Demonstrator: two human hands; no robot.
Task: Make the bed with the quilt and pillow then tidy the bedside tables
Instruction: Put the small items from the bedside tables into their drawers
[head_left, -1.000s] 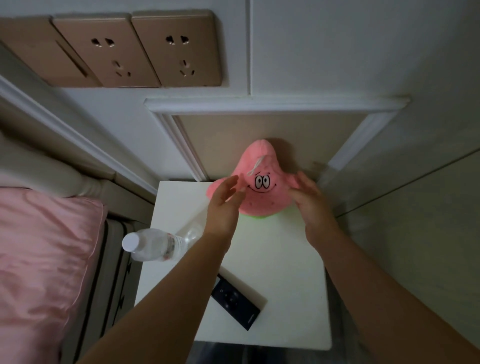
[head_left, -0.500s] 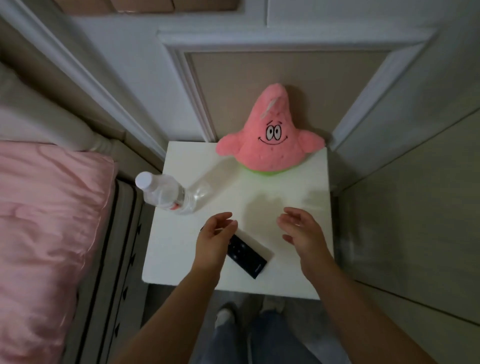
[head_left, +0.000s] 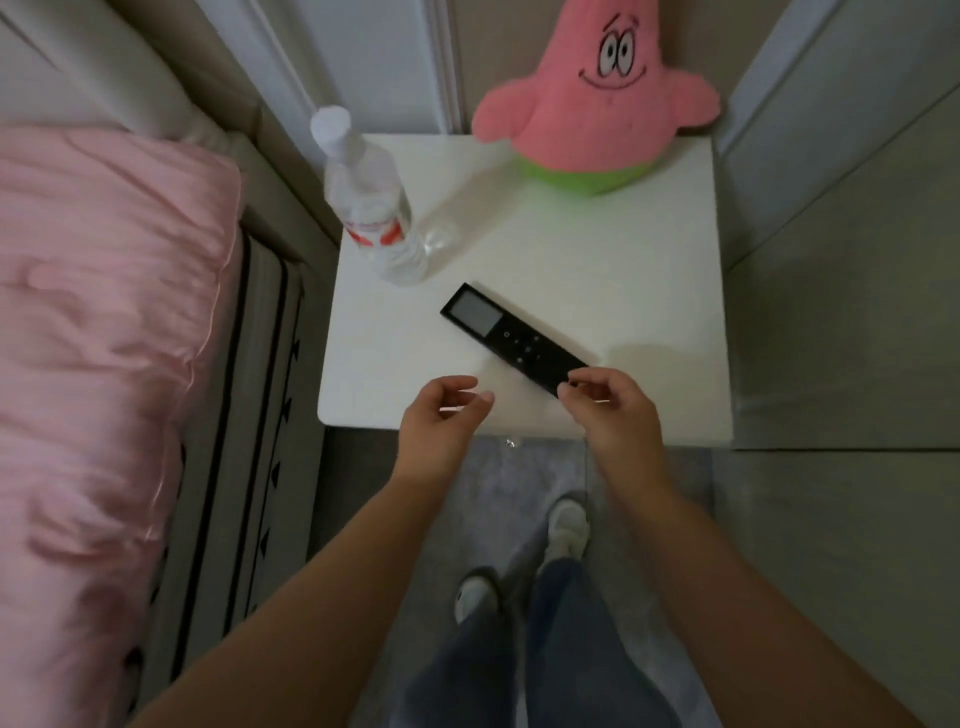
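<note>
Bedside table (head_left: 649, 291) — layout. A remote (head_left: 514, 340) lies on it diagonally, its near end at the fingertips (head_left: 566, 392) of the right hand (head_left: 610, 415). The left hand (head_left: 441, 426) hovers over the near edge, left of those fingers. Beyond the fingers, to the left, stands a bottle (head_left: 371, 202); at the far edge, a plush toy (head_left: 597, 98). Far left — a pillow (head_left: 98, 338) on the bed.

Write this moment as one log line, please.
stage: tidying bedside table | right hand: fingertips at remote | left hand: open, empty | bottle, plush: upright
</note>
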